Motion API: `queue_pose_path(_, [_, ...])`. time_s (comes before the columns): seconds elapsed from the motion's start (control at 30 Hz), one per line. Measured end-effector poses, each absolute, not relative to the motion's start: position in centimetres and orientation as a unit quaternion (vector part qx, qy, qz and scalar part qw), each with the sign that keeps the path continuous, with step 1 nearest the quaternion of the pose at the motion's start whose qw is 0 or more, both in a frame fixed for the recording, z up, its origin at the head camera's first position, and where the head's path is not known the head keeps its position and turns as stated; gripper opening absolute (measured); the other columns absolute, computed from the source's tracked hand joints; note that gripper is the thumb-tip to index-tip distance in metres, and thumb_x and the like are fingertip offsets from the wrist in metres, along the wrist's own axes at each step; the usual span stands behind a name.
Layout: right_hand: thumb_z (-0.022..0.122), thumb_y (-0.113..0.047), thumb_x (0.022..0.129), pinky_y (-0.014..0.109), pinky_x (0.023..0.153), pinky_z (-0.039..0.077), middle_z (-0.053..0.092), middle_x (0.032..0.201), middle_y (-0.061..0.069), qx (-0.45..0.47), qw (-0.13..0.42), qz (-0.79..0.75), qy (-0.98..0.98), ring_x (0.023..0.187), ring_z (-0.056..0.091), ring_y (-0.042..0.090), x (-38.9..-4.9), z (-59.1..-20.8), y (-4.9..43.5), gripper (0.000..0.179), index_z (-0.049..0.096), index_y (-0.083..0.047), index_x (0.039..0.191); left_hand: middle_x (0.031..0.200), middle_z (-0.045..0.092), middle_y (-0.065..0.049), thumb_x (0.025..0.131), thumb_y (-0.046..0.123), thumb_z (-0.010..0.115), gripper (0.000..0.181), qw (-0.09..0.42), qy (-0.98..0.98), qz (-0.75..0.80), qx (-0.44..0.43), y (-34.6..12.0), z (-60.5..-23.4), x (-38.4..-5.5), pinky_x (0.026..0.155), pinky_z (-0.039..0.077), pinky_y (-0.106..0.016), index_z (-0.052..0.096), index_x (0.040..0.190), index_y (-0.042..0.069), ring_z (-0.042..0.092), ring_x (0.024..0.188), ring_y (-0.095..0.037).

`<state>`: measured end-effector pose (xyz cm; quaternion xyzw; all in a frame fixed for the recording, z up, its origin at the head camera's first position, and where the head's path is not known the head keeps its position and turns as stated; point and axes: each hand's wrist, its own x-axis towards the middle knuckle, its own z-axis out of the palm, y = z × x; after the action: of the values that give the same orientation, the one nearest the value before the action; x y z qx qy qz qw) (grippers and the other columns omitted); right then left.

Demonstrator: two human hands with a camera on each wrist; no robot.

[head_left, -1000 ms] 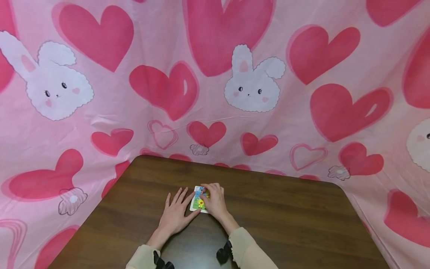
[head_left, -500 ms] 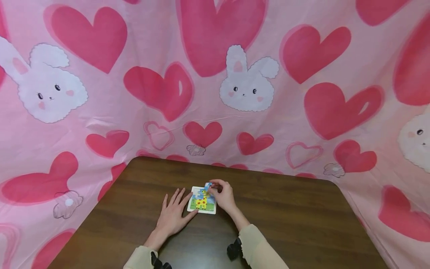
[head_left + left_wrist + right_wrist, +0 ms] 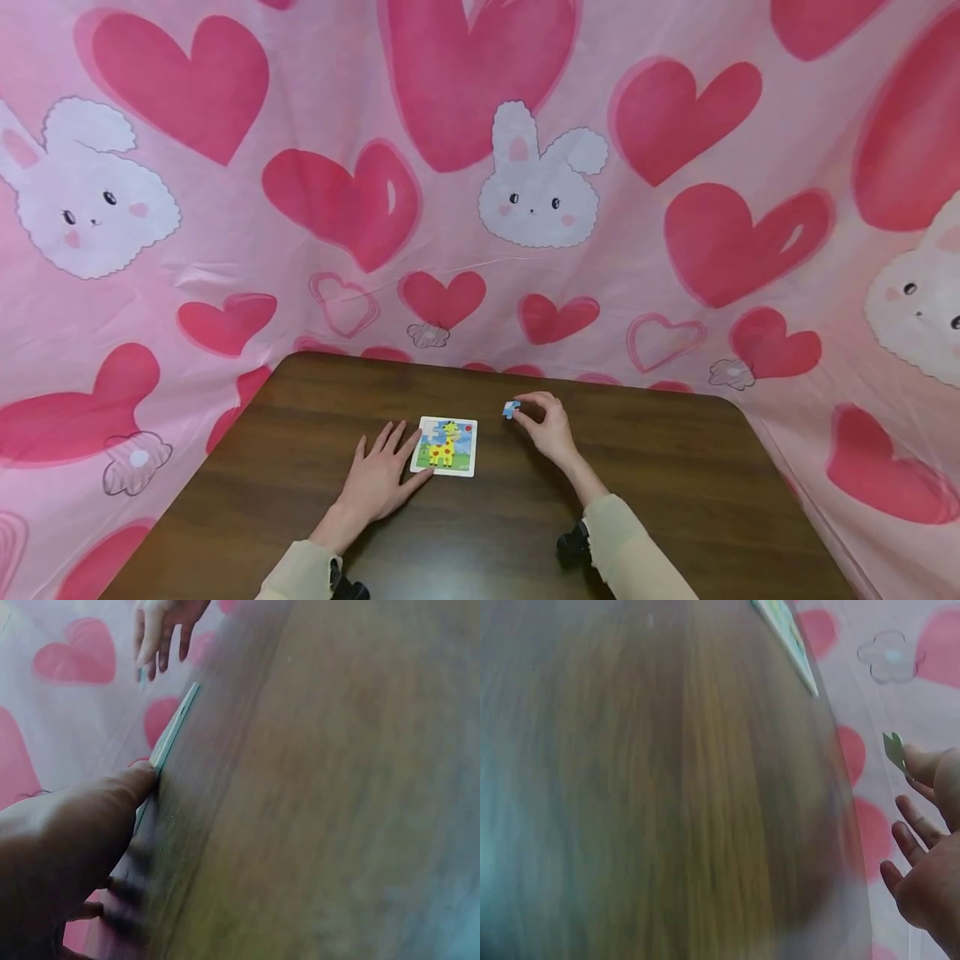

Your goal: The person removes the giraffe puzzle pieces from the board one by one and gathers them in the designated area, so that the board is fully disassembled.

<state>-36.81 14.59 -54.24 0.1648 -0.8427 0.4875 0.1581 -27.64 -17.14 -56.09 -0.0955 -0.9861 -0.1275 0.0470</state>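
Observation:
A square jigsaw puzzle (image 3: 447, 457) with a white border lies flat on the brown table, showing a yellow giraffe with red spots on green and blue. My left hand (image 3: 377, 482) rests at its left side with spread, straight fingers, the thumb touching the near edge. To the right of the puzzle, my right hand (image 3: 553, 432) holds a small blue and white jigsaw piece (image 3: 511, 409) between thumb and fingertips, above the table. The right wrist view shows that piece (image 3: 894, 751) edge-on, its back greenish; the other fingers are loosely bent.
The dark wood table (image 3: 675, 500) has rounded far corners. Behind it and along its sides hangs a pink cloth (image 3: 337, 100) printed with hearts and white rabbits. A black wrist strap (image 3: 573, 546) sits at the right sleeve.
My right hand has lifted the jigsaw piece off the puzzle and carried it to the right, uncovering the giraffe picture. My left hand has stayed at the puzzle's left side.

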Motion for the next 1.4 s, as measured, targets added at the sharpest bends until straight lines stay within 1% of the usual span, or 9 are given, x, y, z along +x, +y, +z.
queue_pose_path(0.13, [0.083, -0.001, 0.095, 0.067, 0.118, 0.040, 0.074, 0.123, 0.025, 0.151, 0.154, 0.484, -0.848, 0.125, 0.065, 0.048, -37.0, -54.4, 16.3, 0.025, 0.079, 0.005, 0.118, 0.171, 0.049, -0.019, 0.102, 0.070, 0.062, 0.080, 0.045, -0.986, -0.126, -0.096, -17.2, -56.1, -27.6, 0.125, 0.030, -0.080, 0.053, 0.165, 0.021, 0.042, 0.163, -0.042])
queue_pose_path(0.2, [0.083, -0.002, 0.095, 0.068, 0.119, 0.039, 0.074, 0.123, 0.026, 0.142, 0.151, 0.478, -0.853, 0.125, 0.065, 0.048, -37.2, -54.4, 17.1, 0.025, 0.079, 0.006, 0.118, 0.171, 0.049, -0.019, 0.102, 0.070, 0.062, 0.080, 0.043, -0.986, -0.126, -0.096, -17.1, -56.1, -27.6, 0.125, 0.030, -0.079, 0.053, 0.165, 0.021, 0.041, 0.163, -0.042])
queue_pose_path(0.37, [0.082, -0.002, 0.096, 0.062, 0.112, 0.044, 0.074, 0.125, 0.027, 0.122, 0.140, 0.462, -0.867, 0.126, 0.065, 0.048, -37.5, -54.4, 18.7, 0.024, 0.079, 0.006, 0.119, 0.173, 0.047, -0.019, 0.102, 0.069, 0.063, 0.080, 0.040, -0.986, -0.133, -0.096, -17.1, -56.1, -27.5, 0.126, 0.028, -0.080, 0.052, 0.166, 0.021, 0.040, 0.164, -0.043])
queue_pose_path(0.5, [0.082, -0.002, 0.096, 0.060, 0.110, 0.045, 0.075, 0.124, 0.026, 0.118, 0.140, 0.446, -0.876, 0.125, 0.065, 0.048, -37.7, -54.5, 19.9, 0.023, 0.079, 0.005, 0.118, 0.173, 0.046, -0.019, 0.102, 0.069, 0.063, 0.081, 0.036, -0.985, -0.137, -0.095, -17.1, -56.1, -27.5, 0.127, 0.027, -0.080, 0.051, 0.166, 0.022, 0.039, 0.164, -0.043])
queue_pose_path(0.73, [0.081, 0.004, 0.095, 0.065, 0.117, 0.045, 0.076, 0.124, 0.028, 0.127, 0.145, 0.437, -0.878, 0.128, 0.066, 0.050, -38.1, -55.2, 21.1, 0.022, 0.080, 0.007, 0.117, 0.175, 0.044, -0.018, 0.100, 0.073, 0.062, 0.085, 0.029, -0.987, -0.129, -0.089, -17.0, -56.0, -27.5, 0.127, 0.026, -0.080, 0.050, 0.166, 0.021, 0.037, 0.165, -0.042])
queue_pose_path(0.9, [0.080, 0.002, 0.096, 0.069, 0.121, 0.041, 0.072, 0.135, 0.032, 0.124, 0.138, 0.430, -0.883, 0.138, 0.060, 0.055, -38.1, -55.4, 21.5, 0.022, 0.080, 0.007, 0.118, 0.175, 0.044, -0.018, 0.099, 0.074, 0.061, 0.086, 0.027, -0.987, -0.129, -0.086, -16.9, -56.0, -27.4, 0.127, 0.026, -0.080, 0.051, 0.166, 0.021, 0.037, 0.165, -0.042])
queue_pose_path(1.03, [0.080, -0.001, 0.096, 0.071, 0.125, 0.036, 0.069, 0.143, 0.031, 0.109, 0.125, 0.426, -0.889, 0.145, 0.052, 0.056, -38.2, -55.7, 21.5, 0.023, 0.080, 0.005, 0.119, 0.175, 0.044, -0.018, 0.099, 0.075, 0.061, 0.087, 0.025, -0.987, -0.132, -0.084, -16.9, -56.0, -27.3, 0.127, 0.025, -0.080, 0.051, 0.166, 0.021, 0.037, 0.166, -0.042])
queue_pose_path(1.2, [0.081, -0.001, 0.096, 0.071, 0.124, 0.036, 0.068, 0.144, 0.031, 0.105, 0.129, 0.417, -0.893, 0.146, 0.050, 0.056, -38.4, -56.3, 21.7, 0.024, 0.081, 0.004, 0.119, 0.175, 0.044, -0.018, 0.099, 0.075, 0.061, 0.087, 0.021, -0.987, -0.132, -0.084, -16.9, -55.9, -27.3, 0.128, 0.025, -0.080, 0.050, 0.166, 0.021, 0.037, 0.166, -0.042])
queue_pose_path(1.4, [0.081, -0.003, 0.097, 0.072, 0.125, 0.035, 0.065, 0.149, 0.030, 0.107, 0.110, 0.407, -0.900, 0.149, 0.047, 0.055, -38.3, -56.5, 22.0, 0.027, 0.080, 0.004, 0.122, 0.175, 0.044, -0.017, 0.099, 0.075, 0.061, 0.087, 0.022, -0.988, -0.126, -0.086, -16.9, -55.9, -27.3, 0.128, 0.027, -0.079, 0.050, 0.167, 0.021, 0.037, 0.166, -0.041])
